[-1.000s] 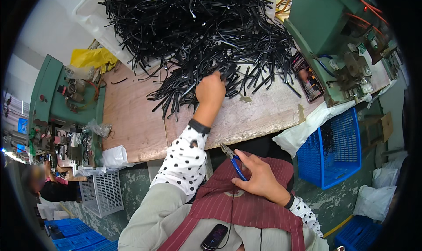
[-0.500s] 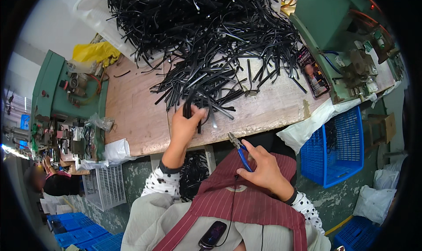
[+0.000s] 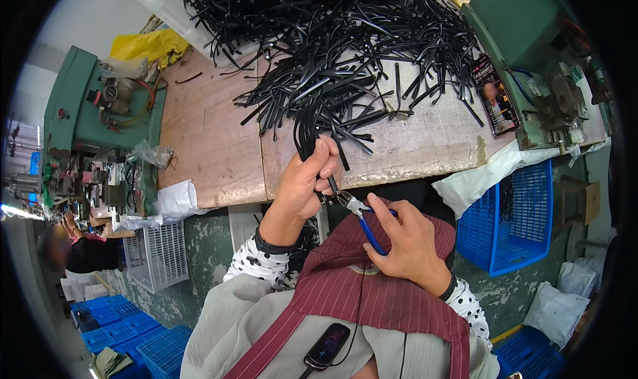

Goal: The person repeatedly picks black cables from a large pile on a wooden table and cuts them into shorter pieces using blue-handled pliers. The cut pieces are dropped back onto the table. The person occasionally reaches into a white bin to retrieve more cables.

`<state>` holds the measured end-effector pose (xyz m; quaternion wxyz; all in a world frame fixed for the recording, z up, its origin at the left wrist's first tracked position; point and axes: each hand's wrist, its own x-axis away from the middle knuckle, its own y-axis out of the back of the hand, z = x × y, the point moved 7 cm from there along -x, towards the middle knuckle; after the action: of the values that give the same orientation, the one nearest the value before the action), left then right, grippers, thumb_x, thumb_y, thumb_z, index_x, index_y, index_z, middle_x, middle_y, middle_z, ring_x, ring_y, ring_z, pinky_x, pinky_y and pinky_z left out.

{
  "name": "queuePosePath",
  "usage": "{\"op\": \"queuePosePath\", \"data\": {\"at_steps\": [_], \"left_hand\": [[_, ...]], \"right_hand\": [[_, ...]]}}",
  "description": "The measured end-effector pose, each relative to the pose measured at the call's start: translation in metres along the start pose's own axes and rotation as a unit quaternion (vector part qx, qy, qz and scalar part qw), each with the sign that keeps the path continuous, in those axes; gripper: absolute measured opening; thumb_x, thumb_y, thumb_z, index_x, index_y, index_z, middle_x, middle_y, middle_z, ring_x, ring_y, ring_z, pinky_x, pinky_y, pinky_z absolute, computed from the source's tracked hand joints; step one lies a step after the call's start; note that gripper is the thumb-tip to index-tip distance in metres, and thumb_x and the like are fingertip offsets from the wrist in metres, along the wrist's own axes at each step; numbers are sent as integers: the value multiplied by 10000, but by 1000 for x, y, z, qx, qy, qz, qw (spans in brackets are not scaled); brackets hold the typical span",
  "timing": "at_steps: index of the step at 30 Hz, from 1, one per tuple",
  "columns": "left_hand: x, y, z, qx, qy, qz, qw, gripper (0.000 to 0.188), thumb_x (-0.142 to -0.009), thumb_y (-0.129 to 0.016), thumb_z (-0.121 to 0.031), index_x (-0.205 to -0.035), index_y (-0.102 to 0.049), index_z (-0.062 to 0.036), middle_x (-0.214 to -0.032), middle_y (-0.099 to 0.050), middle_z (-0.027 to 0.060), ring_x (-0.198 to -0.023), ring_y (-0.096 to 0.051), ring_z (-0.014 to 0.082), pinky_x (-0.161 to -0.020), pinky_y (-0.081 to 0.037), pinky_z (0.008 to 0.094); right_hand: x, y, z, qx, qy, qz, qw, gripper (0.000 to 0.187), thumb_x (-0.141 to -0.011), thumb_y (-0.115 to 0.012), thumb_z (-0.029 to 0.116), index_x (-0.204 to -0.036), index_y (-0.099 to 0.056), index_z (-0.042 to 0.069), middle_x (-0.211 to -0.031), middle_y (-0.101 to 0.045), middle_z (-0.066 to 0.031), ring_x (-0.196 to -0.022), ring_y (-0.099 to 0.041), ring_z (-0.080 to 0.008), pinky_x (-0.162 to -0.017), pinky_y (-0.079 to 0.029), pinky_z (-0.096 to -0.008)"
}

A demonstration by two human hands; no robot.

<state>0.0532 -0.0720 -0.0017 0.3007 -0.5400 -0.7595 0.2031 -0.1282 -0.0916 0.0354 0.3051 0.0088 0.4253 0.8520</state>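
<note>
My left hand (image 3: 302, 183) is closed around a bunch of thin black strips (image 3: 306, 134) with curved ends. Their far ends arch up over the fingers, and short lower ends poke out beneath the fist near the table's front edge. In my right hand (image 3: 413, 245) is a pair of blue-handled cutting pliers (image 3: 370, 231), its metal jaws at those lower ends. Whether the jaws touch a strip I cannot tell. Beyond my left hand a big tangled heap of similar black strips (image 3: 332, 30) spreads across the wooden table (image 3: 212, 140).
Green machines stand on the left (image 3: 100, 120) and on the right (image 3: 508, 33). A blue crate (image 3: 492, 239) is below the table at right, a white crate (image 3: 156, 256) at left. A dark printed box (image 3: 495, 100) lies beside the heap. Another person (image 3: 93, 266) sits far left.
My left hand has moved right and toward me with a bunch of strips. The pliers in my right hand have come up against the bunch's lower ends.
</note>
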Motion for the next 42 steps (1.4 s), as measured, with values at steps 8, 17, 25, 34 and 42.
{"op": "queuePosePath", "data": {"at_steps": [8,17,25,34,42], "left_hand": [[-2,-7,0,15,20,69,997,276,-1025,-467,-368,-969,-523,-104,-633,-398,-62,-470,-315,31,-456,-301,204],[-1,-6,5,3,-23,26,999,256,-1036,-446,-343,-944,-504,-112,-627,-373,-52,-478,-304,44,-487,-302,212],[41,-18,-6,-230,-453,-108,855,277,-985,-588,-272,-895,-525,-18,-727,-517,42,-635,-453,103,-565,-359,245],[32,-1,9,-80,-296,-145,941,236,-1016,-530,-280,-961,-513,-51,-716,-507,16,-590,-433,69,-516,-348,214],[-19,26,-11,-614,-189,-232,731,251,-894,-660,-235,-984,-632,-1,-857,-666,162,-749,-655,320,-652,-510,406]], "right_hand": [[-2,2,4,33,23,3,999,816,-621,-788,178,-1385,-505,123,-958,-529,-115,-809,-559,-272,-642,-489,-374],[3,-2,-3,9,15,2,1000,785,-622,-775,145,-1367,-529,116,-888,-520,-107,-721,-571,-269,-602,-488,-370],[4,-13,-14,-174,-62,39,982,821,-636,-794,194,-1399,-499,116,-837,-537,-100,-703,-593,-277,-649,-517,-377],[13,-26,-25,-223,-129,93,962,784,-684,-780,153,-1411,-488,116,-788,-552,-112,-699,-608,-256,-671,-523,-374],[17,-25,-27,-195,-147,77,967,786,-692,-785,157,-1416,-481,121,-815,-572,-113,-716,-623,-254,-689,-533,-366]]}}
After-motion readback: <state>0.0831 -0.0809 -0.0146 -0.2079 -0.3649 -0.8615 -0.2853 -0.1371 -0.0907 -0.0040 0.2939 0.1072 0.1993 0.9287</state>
